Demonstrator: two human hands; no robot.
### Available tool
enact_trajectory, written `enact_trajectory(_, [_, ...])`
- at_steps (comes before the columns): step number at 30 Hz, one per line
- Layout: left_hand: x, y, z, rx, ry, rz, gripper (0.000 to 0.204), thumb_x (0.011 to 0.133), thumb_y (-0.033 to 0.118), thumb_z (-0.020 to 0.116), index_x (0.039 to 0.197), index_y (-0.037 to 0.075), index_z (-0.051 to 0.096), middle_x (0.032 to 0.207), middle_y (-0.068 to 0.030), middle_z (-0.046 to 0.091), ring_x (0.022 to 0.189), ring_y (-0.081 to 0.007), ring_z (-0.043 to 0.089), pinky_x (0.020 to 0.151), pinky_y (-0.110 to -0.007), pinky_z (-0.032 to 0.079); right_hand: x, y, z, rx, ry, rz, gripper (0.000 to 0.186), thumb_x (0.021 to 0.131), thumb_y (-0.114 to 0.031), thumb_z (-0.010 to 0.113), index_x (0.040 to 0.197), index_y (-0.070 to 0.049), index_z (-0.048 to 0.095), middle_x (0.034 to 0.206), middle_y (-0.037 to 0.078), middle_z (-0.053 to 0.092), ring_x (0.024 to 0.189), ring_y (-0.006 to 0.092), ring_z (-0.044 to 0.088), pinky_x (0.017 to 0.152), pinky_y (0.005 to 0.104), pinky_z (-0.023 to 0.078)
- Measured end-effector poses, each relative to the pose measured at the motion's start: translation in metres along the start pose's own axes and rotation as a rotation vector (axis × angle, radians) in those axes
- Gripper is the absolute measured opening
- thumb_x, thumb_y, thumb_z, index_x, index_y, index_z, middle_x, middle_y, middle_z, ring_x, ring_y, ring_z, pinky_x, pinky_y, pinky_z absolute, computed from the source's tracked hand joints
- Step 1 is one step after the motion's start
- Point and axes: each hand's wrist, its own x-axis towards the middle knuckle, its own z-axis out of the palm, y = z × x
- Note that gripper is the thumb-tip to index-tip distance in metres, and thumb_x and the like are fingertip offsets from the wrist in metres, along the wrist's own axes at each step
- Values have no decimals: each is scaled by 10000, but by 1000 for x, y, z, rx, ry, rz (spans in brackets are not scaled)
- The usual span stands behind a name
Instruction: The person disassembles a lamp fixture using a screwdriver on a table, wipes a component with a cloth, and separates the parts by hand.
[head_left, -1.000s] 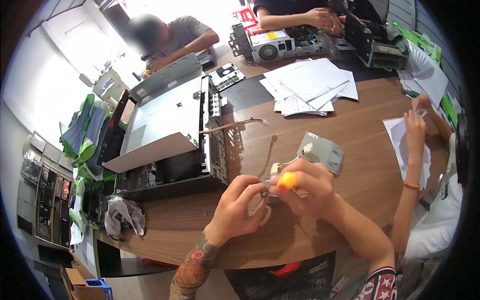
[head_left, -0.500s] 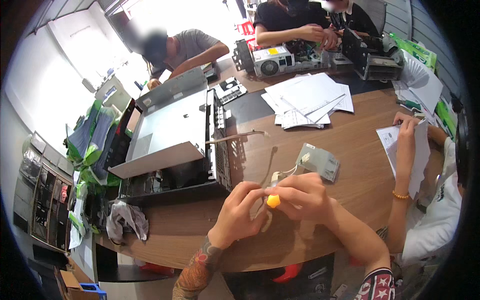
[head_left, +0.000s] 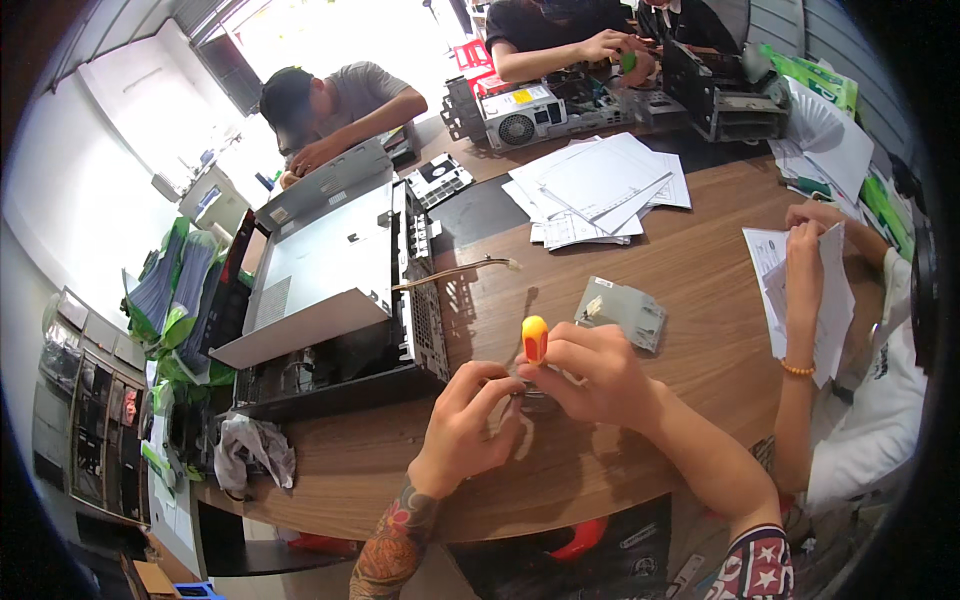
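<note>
My right hand is closed round a screwdriver with a yellow and orange handle. The handle points up toward me, and its shaft is mostly hidden. Close beside it, my left hand pinches a small dark piece, too small and covered to name, near the screwdriver's lower end. Just beyond the right hand a flat grey metal box lies on the wooden table. A pale connector shows against its left side.
An opened computer case fills the table's left side, a cable sticking out of it. Papers lie farther back. At right a co-worker's hand holds sheets; people work at the far side by another opened computer. A crumpled grey cloth sits at left.
My right hand has raised and tilted the screwdriver, so its handle now stands higher. The pale wires that ran from my fingers toward the grey box no longer show there. My view has shifted slightly.
</note>
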Motion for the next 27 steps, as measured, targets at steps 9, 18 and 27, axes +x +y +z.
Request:
enact_trajectory(9, [3, 3, 0, -15, 4, -22, 287, 748, -30, 712, 1024, 31, 662, 984, -146, 595, 853, -310, 630, 728, -382, 536, -2, 11, 3, -54, 13, 46, 140, 848, -36, 752, 874, -31, 614, 749, 75, 623, 530, 203, 592, 465, 314, 448])
enact_trajectory(18, [-4, 2, -3, -13, 23, -16, 261, 679, -16, 736, 928, 62, 726, 1015, -133, 602, 844, -261, 622, 709, -346, 527, -5, 13, 4, -51, 6, 114, 128, 880, -153, 731, 882, -67, 636, 714, 68, 606, 514, 216, 603, 445, 325, 447])
enact_trajectory(27, [-1, 8, -6, -13, 16, -18, 307, 676, -15, 729, 962, 94, 746, 1006, -129, 609, 855, -268, 626, 718, -354, 527, -5, 15, 7, 56, 73, 248, 151, 903, -124, 718, 858, -5, 636, 717, 96, 607, 545, 214, 588, 495, 325, 448])
